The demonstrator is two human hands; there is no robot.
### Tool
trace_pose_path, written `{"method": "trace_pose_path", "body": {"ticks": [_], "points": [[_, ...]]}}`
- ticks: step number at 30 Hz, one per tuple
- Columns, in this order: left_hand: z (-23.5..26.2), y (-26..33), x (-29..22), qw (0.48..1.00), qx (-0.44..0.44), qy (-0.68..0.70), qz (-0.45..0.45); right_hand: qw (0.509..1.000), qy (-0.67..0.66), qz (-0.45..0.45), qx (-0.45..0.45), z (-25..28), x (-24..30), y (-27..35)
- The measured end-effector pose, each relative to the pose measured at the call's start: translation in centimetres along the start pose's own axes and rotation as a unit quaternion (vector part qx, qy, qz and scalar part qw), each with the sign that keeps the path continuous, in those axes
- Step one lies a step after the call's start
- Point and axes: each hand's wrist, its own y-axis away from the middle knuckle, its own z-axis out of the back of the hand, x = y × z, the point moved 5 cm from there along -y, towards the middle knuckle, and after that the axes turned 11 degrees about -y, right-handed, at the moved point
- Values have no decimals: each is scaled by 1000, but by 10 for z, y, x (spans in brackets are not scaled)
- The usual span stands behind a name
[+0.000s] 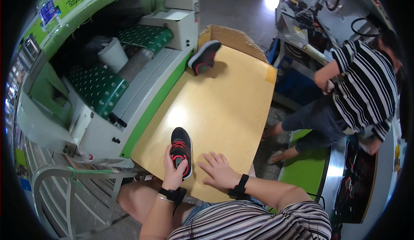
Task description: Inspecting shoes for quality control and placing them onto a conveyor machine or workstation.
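A black sneaker (181, 144) with red laces and a white sole stands on the wooden tabletop (224, 102), toe pointing away from me. My left hand (173, 171) grips it around the heel, thumb over the collar and fingers along its left side. To its right, my right hand (219, 170) lies on the tabletop with fingers spread, apart from the shoe and holding nothing. At the table's far left end, a second dark sneaker (204, 58) with a white sole and red trim rests tilted beside the machine.
On the left stands a machine with green studded belts (99, 89) and a white cylinder (113, 54). A cardboard sheet (235, 39) edges the table's far end. At right, a person in a striped shirt (366, 84) works by a bench. A metal rack (73, 192) is at lower left.
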Motion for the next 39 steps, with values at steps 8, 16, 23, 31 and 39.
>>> {"method": "trace_pose_path", "body": {"ticks": [8, 16, 23, 31, 39], "points": [[2, 4, -3, 1000, 3, 4, 19, 953, -70, 175, -237, 119, -4, -140], [0, 3, -7, 1000, 15, 1, 27, 918, -96, -209, -324, 240, -137, -298], [-1, 4, -7, 999, 28, 28, 38, 949, -71, -129, -280, 176, -158, -259], [-2, -1, 10, 1000, -8, -2, -5, 980, -77, 93, -158, 107, -94, -52], [-22, 44, -129, 919, -62, -265, -284, 908, -219, -129, -333, 42, -136, 64]]}}
